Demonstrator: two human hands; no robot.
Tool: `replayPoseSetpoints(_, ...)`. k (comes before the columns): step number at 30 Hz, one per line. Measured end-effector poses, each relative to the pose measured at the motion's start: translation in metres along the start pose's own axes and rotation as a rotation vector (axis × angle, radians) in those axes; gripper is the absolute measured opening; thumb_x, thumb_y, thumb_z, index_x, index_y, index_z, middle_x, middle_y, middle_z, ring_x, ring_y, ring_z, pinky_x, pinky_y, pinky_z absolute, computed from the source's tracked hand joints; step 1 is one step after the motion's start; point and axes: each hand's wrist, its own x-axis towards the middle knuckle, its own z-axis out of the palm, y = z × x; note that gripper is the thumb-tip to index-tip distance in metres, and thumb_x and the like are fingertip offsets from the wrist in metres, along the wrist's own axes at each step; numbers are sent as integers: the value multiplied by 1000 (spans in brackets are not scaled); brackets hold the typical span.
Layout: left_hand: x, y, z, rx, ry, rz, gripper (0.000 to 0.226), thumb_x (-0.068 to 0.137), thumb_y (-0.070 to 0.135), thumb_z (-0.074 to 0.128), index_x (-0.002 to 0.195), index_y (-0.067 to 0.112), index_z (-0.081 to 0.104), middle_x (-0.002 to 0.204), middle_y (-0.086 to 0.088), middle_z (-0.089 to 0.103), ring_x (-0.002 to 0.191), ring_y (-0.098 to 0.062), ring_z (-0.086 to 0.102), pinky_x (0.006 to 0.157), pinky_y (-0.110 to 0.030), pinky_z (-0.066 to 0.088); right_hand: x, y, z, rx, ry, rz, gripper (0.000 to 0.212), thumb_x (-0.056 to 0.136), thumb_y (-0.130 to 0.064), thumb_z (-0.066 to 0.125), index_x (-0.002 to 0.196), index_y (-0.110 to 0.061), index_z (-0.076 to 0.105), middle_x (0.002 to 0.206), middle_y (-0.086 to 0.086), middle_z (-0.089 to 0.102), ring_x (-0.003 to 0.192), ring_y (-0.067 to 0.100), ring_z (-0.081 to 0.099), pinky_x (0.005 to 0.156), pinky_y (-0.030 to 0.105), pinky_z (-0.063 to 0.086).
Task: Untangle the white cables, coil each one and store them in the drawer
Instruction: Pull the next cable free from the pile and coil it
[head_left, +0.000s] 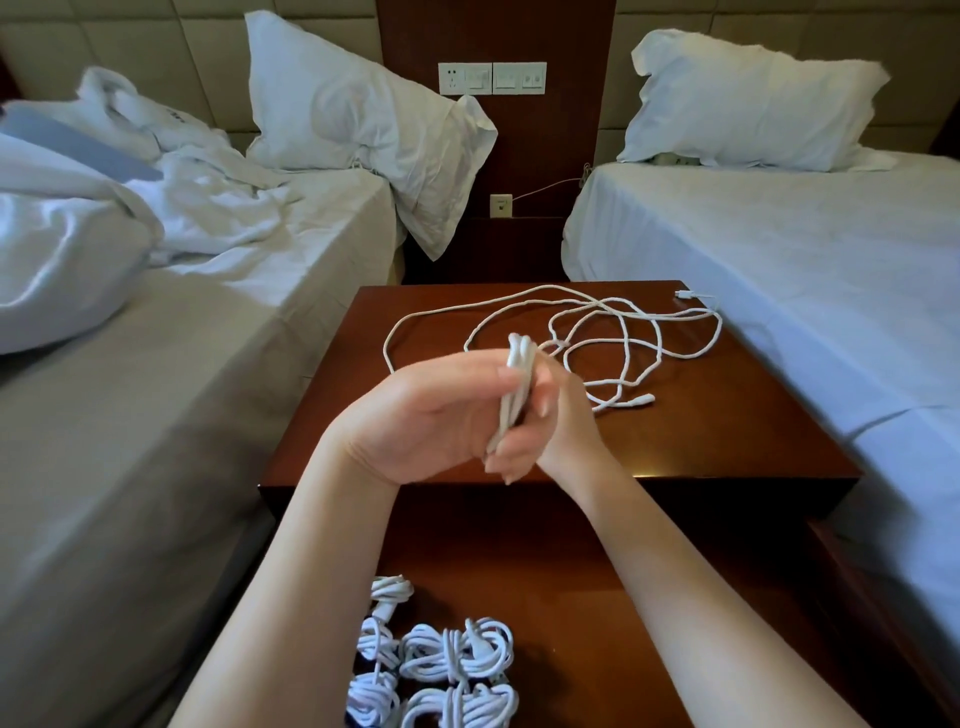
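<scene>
We see 2 hands above the nightstand (727, 426). The left hand (431, 415) has its fingers curled round a folded cable bundle (514, 389), and the right hand (571, 426) pinches it from behind. The loose cable (628, 332) lies on the nightstand. Coiled cables (457, 654) lie in the open drawer (597, 597).

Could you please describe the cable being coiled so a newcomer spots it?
Find the nightstand between the beds. Above its near edge, the left hand and right hand hold a bundle of white loops. Unlike the finished coils in the drawer, it trails loose cable.
</scene>
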Motion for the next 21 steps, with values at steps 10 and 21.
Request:
replayPoseSetpoints(10, 0, -11, -24, -94, 755, 335, 7, 86, 14, 41, 82, 11, 45, 62, 1, 48, 56, -12, 44, 60, -24, 41, -19, -12, 21, -89, -216, 26, 23, 100, -26, 47, 79, -28, 56, 62, -24, 56, 62, -2, 53, 67, 17, 40)
replayPoseSetpoints(21, 9, -32, -31, 639, 1414, 454, 25, 95, 20, 38, 80, 24, 57, 97, -16, 68, 91, -22, 69, 88, -39, 54, -14, -1, 21, -227, 9, 80, 23, 96, -18, 49, 73, -20, 49, 69, -11, 49, 64, 5, 49, 57, 16, 32)
